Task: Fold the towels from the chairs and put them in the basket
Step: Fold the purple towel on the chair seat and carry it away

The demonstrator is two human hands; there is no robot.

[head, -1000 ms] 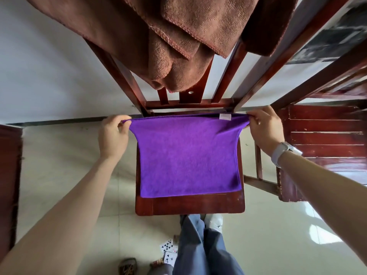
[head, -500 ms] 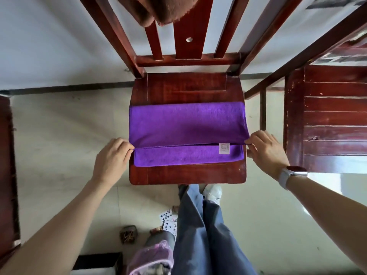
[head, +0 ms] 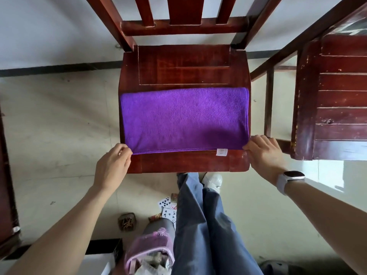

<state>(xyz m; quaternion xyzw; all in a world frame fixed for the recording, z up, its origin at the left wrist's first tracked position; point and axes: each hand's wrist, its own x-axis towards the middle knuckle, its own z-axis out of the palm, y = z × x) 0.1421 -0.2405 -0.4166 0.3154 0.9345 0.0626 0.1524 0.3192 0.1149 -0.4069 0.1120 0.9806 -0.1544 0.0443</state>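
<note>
One purple towel (head: 184,120), folded in half, lies flat on the seat of the middle chair (head: 184,64). The left hand (head: 111,167) pinches its near left corner; the right hand (head: 266,155) pinches the near right corner. Two more chairs flank it.

One purple towel (head: 183,120), two chairs (head: 184,64) (head: 337,96), two hands (head: 112,165) (head: 265,153).

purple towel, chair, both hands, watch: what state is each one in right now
purple towel: folded in half, flat on the seat, white tag at its near edge
chair: upright, back half of the seat bare
left hand: pinches the towel's near left corner
right hand: pinches the near right corner
watch: on the right wrist
</note>
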